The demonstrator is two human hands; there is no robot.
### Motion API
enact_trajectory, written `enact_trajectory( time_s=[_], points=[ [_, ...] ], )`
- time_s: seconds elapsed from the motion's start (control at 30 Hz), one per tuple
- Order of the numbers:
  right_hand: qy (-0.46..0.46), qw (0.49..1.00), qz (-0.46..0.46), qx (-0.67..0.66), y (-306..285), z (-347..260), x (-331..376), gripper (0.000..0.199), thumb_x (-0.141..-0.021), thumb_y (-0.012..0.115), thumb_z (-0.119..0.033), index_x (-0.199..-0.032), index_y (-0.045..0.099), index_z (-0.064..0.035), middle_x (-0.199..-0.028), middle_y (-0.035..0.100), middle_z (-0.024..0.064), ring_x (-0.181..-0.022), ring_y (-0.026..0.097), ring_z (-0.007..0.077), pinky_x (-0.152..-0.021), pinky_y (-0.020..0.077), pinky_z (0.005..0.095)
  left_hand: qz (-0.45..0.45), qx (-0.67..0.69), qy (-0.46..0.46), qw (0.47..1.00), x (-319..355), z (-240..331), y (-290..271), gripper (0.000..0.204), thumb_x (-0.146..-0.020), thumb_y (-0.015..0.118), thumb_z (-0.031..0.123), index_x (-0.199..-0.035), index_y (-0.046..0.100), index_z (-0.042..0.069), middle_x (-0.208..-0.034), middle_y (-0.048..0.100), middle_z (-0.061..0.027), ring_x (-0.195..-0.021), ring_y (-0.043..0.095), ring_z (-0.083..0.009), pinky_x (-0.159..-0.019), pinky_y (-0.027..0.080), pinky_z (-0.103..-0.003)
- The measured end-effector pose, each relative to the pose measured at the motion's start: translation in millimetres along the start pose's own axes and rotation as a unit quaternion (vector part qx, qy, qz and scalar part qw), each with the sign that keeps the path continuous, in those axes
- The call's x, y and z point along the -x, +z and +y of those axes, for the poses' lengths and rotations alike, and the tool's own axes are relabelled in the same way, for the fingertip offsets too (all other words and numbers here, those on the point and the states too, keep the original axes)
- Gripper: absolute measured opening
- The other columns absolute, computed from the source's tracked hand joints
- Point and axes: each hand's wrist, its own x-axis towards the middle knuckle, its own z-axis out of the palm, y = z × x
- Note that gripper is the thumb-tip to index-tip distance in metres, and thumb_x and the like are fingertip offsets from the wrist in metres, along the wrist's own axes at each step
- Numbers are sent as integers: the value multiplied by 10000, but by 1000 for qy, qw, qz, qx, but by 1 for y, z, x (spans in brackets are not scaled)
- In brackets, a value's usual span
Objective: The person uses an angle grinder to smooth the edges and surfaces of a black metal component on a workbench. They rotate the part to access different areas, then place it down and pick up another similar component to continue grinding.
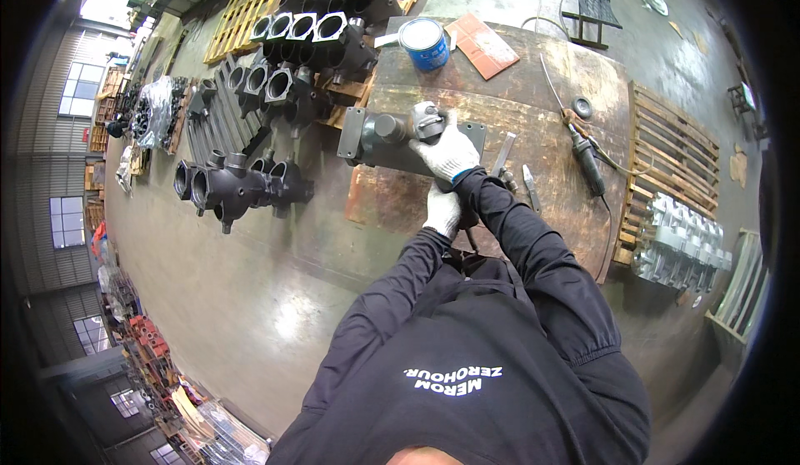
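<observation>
A dark, long metal casting (375,150) with a round raised port and flanged ends lies across the near left of the worktable. Over its right part is my right hand (451,150), in a white knit glove, fingers curled round the grey rounded head (428,123) of what looks like a power tool. Closer to my body, my left hand (443,210), also gloved, is closed beside a dark handle-like part (469,217) with a cord below it. My right forearm partly covers this part, and the tool's exact kind is hidden.
On the worn worktable (533,90) are a blue can (424,44), reddish-brown board (482,46), flat metal bar (502,153), file-like blade (531,188) and corded grinder (587,165). Black castings (237,186) stand left. A wooden pallet (675,144) and silver castings (682,244) are right.
</observation>
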Motion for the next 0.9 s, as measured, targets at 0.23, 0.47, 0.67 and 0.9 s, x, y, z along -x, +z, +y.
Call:
enact_trajectory(
  time_s=[0.23, 0.47, 0.67, 0.9],
  points=[
    [-59, 998, 21, 4, -1, -6, -3, 900, -826, 755, -515, -1445, 334, -15, -1115, 705, 291, -1046, 707, 419, -896, 558, 441, -29, 96, 8, 995, -13, -8, 0, 338, -1065, 414, 118, -1367, 507, -2, -1332, 624, -172, -1207, 615, -299, -1028, 496, -427],
    [-48, 999, 1, 17, -9, -14, -6, 861, -822, 767, -497, -1421, 362, -29, -1129, 709, 264, -1054, 707, 411, -907, 553, 443, 7, 133, -36, 990, -19, -11, 11, 409, -1081, 329, 194, -1401, 502, 7, -1358, 613, -185, -1256, 583, -354, -1083, 454, -488],
    [-98, 995, 22, -22, -15, -21, 1, 860, -818, 777, -479, -1421, 359, -30, -1143, 696, 271, -1061, 701, 418, -919, 547, 450, 5, 86, 56, 995, -7, 4, 18, 426, -974, 513, -18, -1400, 492, -10, -1300, 646, -172, -1146, 652, -283, -967, 530, -392],
    [-73, 997, 2, 2, -12, -18, -8, 841, -815, 783, -471, -1400, 368, -32, -1173, 682, 283, -1076, 693, 420, -928, 543, 453, 46, 96, 26, 994, -16, -7, 16, 464, -935, 563, -55, -1392, 495, -13, -1307, 649, -143, -1157, 644, -254, -961, 524, -360]
  ],
)
